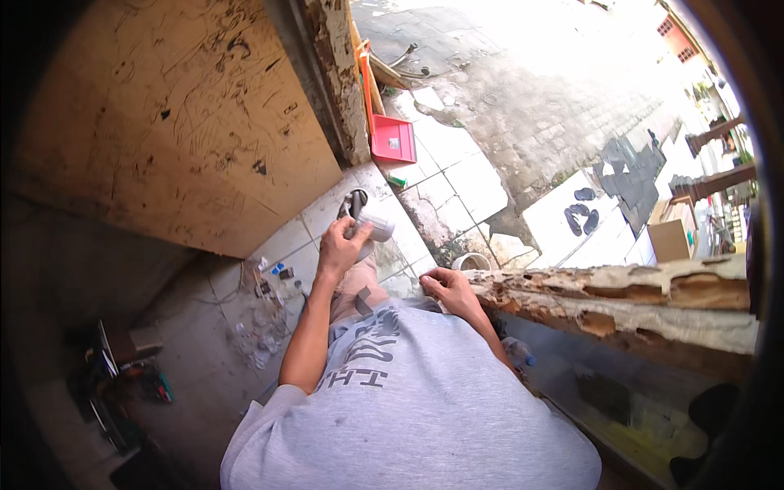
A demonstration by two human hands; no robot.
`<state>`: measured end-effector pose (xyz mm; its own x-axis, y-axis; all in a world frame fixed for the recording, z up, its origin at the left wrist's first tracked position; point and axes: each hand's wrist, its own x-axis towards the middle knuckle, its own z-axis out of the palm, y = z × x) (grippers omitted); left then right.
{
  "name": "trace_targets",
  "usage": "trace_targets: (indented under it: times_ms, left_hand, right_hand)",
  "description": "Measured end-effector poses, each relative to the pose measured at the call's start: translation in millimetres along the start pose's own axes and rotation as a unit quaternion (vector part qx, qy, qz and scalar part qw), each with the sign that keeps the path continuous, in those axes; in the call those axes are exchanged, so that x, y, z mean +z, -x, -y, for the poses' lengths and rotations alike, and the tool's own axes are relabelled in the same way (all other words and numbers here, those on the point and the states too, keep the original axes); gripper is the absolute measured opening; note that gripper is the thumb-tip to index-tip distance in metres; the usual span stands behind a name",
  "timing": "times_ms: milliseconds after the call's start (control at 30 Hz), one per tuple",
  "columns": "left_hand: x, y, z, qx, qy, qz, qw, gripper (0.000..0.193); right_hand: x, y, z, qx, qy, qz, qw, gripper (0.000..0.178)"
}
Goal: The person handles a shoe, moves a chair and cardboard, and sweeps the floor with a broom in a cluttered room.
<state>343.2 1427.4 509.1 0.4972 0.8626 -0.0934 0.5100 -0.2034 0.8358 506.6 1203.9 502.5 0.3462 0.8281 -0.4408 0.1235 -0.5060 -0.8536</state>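
My left hand [337, 247] is closed round a small, pale, see-through container [376, 226], like a plastic cup or jar. It is held tilted above the tiled floor, and its contents cannot be made out. Just beyond the fingers a dark object [357, 198] shows, possibly sandal straps on a foot. To the right, my right hand [451, 291] is bent with its thumb and fingers pressed together; whatever they may pinch is too small to tell. This hand lies beside the near end of a worn, rotted wooden beam [621, 286].
A scribbled wooden door [171, 122] stands at the left beside a peeling frame [343, 82]. Beyond the threshold are a red dustpan [394, 139], a whitish tub [471, 262] and dark sandals [581, 219]. Plastic litter [260, 339] and tools [122, 384] lie on the left floor.
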Motion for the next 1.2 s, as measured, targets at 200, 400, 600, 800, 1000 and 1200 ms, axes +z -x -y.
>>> trace_targets:
  times_ms: [200,400,600,800,1000,1200]
  left_hand:
    - [28.9,-147.0,-36.7,0.189,-0.050,0.149,0.969,0.038]
    - [84.8,-243.6,-74.7,0.192,0.005,0.313,0.930,0.031]
    - [153.1,-285.9,-128.1,0.219,-0.035,0.430,0.875,0.031]
    - [223.5,-303.6,-191.9,0.322,-0.114,0.474,0.812,0.033]
    - [300.6,-303.1,-254.5,0.386,-0.132,0.548,0.730,0.034]
    - [408.2,-294.9,-310.7,0.435,-0.140,0.613,0.644,0.033]
  right_hand:
    - [-15.1,-57.3,53.0,0.014,-0.095,-0.123,0.988,0.031]
    - [-42.1,-71.9,51.7,0.091,-0.139,-0.260,0.951,0.033]
    - [-74.3,-109.3,39.0,0.071,-0.126,-0.384,0.912,0.032]
    - [-110.8,-131.1,15.1,0.100,-0.160,-0.472,0.861,0.033]
    - [-140.4,-107.2,8.1,0.154,-0.208,-0.555,0.791,0.033]
    - [-151.3,-121.1,-33.9,0.198,-0.302,-0.665,0.654,0.032]
